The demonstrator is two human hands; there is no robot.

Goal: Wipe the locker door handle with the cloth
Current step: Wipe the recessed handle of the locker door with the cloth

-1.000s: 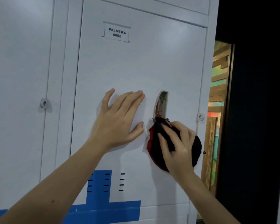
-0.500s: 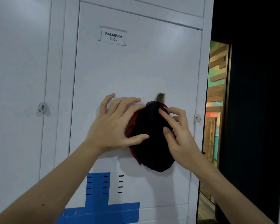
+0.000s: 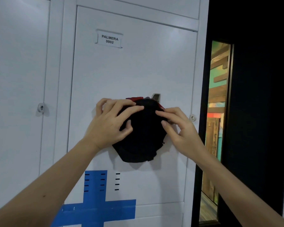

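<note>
Gripping the black cloth (image 3: 141,138) over the handle (image 3: 156,97), left hand (image 3: 108,126) and right hand (image 3: 181,130) curl fingers (image 3: 129,110) below label (image 3: 109,39) PALMERA 0002.

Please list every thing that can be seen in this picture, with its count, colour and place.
locker door: one, white, centre
name label: one, white with black print, upper door
handle: one, metal, mostly hidden under the cloth
cloth: one, black with red edges, over the handle
vent slots: twelve, black, lower door
blue marking: one, cross-shaped, door bottom
lock hasps: two, white, right edge of each door
doorway gap: one, colourful, far right
left hand: grips the cloth's left side
right hand: pinches the cloth's right edge
</note>
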